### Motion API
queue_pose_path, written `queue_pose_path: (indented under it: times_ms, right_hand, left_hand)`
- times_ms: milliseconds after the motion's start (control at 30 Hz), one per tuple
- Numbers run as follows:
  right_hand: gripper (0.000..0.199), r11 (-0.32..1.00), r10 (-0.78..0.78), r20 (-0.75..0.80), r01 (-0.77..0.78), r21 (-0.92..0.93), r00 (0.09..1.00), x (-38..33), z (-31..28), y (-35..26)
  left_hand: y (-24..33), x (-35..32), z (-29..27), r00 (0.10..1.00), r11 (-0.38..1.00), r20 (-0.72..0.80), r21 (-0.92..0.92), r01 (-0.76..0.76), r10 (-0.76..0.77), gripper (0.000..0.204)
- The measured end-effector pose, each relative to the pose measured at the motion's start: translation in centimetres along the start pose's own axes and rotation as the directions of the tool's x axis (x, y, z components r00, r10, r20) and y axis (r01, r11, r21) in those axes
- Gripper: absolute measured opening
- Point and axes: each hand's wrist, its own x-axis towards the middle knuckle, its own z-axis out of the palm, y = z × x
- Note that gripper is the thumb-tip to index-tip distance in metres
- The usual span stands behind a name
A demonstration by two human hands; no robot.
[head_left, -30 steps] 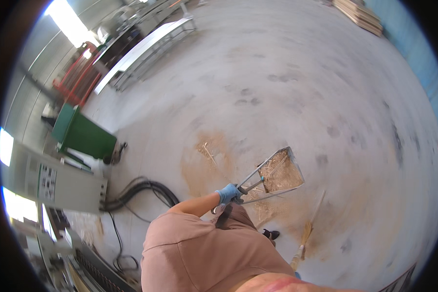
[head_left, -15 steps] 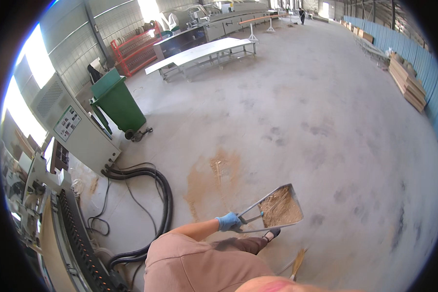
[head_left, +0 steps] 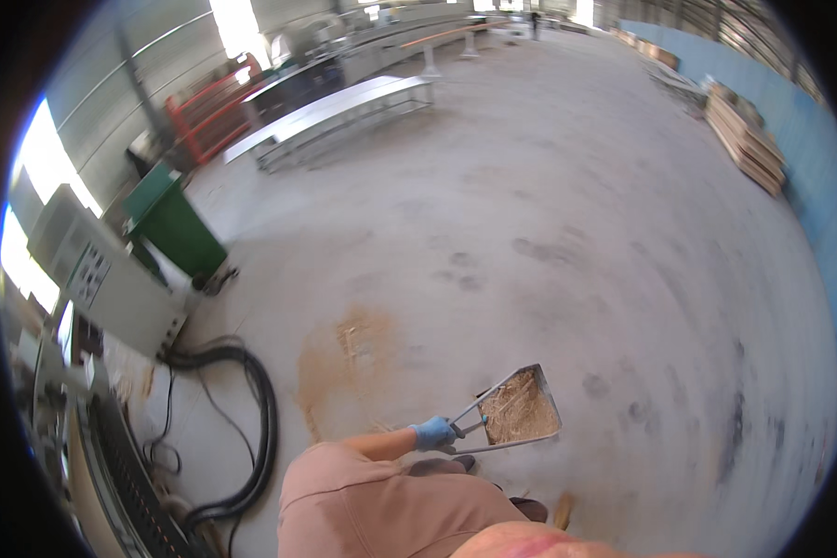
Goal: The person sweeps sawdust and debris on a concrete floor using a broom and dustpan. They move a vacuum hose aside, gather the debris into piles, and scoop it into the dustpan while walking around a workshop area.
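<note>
My left hand (head_left: pixel 433 433), in a blue glove, is wrapped round the handle of a metal dustpan (head_left: pixel 555 409). The pan is held low over the floor to the right of that hand. Inside it lies a heap of brown sawdust and wood scraps (head_left: pixel 523 409). Near the bottom edge shows the straw-coloured head of a broom (head_left: pixel 564 510); its handle is hidden behind my body. My right hand is out of sight.
Tan sawdust (head_left: pixel 349 346) is spread over the concrete floor ahead. Thick black hoses (head_left: pixel 268 418) curve from a grey cabinet (head_left: pixel 126 279) on the left. Beyond stand a green wheeled bin (head_left: pixel 181 228) and a long white table (head_left: pixel 330 113). Stacked boards (head_left: pixel 742 139) line the right.
The view has swung, so the bin, table and hoses sit further left. The dustpan, still in my left hand, appears slightly further left, and the broom head lower down.
</note>
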Motion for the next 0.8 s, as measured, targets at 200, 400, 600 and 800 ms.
queue_pose_path:
  times_ms: [200, 400, 600, 800]
  right_hand:
    - [0.011, 0.988, 0.008, -0.069, 0.002, 0.152, 0.998, -0.2, -14.6, 0.3]
    - [0.010, 0.964, 0.088, -0.165, -0.042, 0.264, 0.982, -0.9, -35.0, 2.5]
    - [0.010, 0.930, 0.240, -0.241, -0.151, 0.335, 0.941, -7.1, -48.5, 7.7]
    - [0.012, 0.725, 0.369, -0.327, -0.050, 0.686, 0.870, -8.6, -54.5, 11.3]
  left_hand:
    - [11.7, 8.3, 8.6, 0.998, 0.966, 0.053, -0.259, -0.019, 0.033, 0.035]
    - [25.3, 16.9, 23.7, 0.978, 0.839, 0.075, -0.504, 0.206, -0.194, 0.037]
    - [37.6, 24.6, 34.7, 0.976, 0.862, 0.158, -0.463, 0.207, -0.150, 0.041]
    - [49.7, 35.9, 48.0, 0.934, 0.917, 0.324, -0.309, 0.253, -0.148, 0.049]
